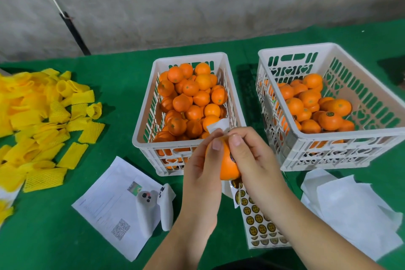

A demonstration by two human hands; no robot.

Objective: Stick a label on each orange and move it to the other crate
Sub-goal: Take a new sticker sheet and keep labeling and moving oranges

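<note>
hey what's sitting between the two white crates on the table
Nothing: in the head view, only bare green table cover and shadow show between the left crate and right crate.

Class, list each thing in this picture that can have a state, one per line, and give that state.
Left white plastic crate: nearly full of oranges.
Right white plastic crate: partly filled; one orange shows a label.
Held orange: gripped by both hands, dark label on it.
Left hand: closed on the orange and a white paper scrap.
Right hand: closed on the orange.
Sticker sheet: flat, partly used.
</note>
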